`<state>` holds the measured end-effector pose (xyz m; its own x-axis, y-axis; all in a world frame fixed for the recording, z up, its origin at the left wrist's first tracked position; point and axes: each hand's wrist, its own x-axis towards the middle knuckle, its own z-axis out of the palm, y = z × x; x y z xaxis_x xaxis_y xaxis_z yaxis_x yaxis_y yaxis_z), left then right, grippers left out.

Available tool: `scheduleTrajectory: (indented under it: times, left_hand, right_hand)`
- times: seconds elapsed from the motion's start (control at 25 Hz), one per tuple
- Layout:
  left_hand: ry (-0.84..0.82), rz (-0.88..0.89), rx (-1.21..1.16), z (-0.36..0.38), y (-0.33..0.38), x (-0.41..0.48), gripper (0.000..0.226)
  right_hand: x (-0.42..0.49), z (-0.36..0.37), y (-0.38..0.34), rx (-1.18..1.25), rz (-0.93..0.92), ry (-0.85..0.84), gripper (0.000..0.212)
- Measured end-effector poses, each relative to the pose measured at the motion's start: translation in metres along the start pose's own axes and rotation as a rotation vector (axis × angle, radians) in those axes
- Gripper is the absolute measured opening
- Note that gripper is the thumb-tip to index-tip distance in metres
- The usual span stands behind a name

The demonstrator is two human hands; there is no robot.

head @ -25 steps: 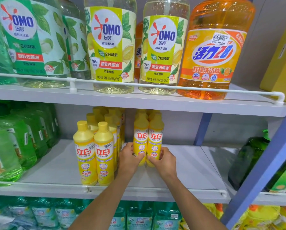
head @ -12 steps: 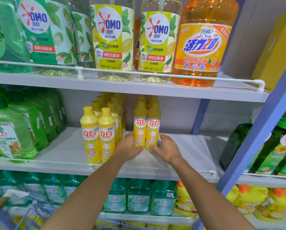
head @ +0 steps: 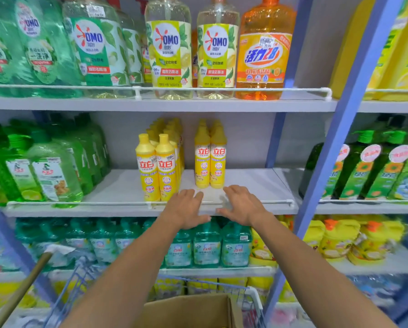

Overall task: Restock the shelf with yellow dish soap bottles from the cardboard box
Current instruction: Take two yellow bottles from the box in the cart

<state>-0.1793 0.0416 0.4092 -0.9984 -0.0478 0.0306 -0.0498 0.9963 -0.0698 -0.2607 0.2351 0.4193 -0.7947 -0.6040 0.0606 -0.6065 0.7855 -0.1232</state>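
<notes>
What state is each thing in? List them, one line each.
Left hand: open, empty, off the bottles.
Right hand: open, empty.
Right pair of yellow bottles: upright, capped, set back on the shelf.
Left yellow bottles: upright, at the rail.
Cardboard box: open.

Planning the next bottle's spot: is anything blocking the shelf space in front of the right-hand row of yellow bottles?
Nothing visible: the shelf before the right-hand row of yellow bottles is bare; only the low front rail.
</notes>
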Motion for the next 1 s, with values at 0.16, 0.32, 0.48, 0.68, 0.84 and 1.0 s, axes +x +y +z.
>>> scheduleTrajectory:
  times: [0.16,0.32,0.48,0.68,0.84,1.0]
  left_hand:
    - [0.009,-0.011,-0.012,0.013,-0.005,-0.075,0.086]
    - [-0.028,-0.059,-0.032,0.056,-0.019,-0.159,0.079]
    - [-0.198,-0.133,-0.116,0.127,-0.037,-0.23,0.081]
    - [-0.404,-0.281,-0.191,0.215,-0.056,-0.282,0.081]
    - [-0.542,-0.339,-0.28,0.275,-0.063,-0.296,0.077]
    - [-0.682,-0.395,-0.304,0.328,-0.071,-0.296,0.079]
  right_hand:
    - [-0.054,0.015,-0.039,-0.065,-0.008,-0.014,0.084]
    - [-0.104,0.066,-0.098,-0.078,-0.068,-0.052,0.082]
    - [-0.145,0.143,-0.142,-0.064,-0.1,-0.229,0.078]
    - [-0.173,0.236,-0.152,0.009,-0.084,-0.441,0.077]
    - [-0.175,0.294,-0.143,0.023,-0.048,-0.555,0.077]
    - [-0.165,0.346,-0.135,0.032,0.005,-0.695,0.074]
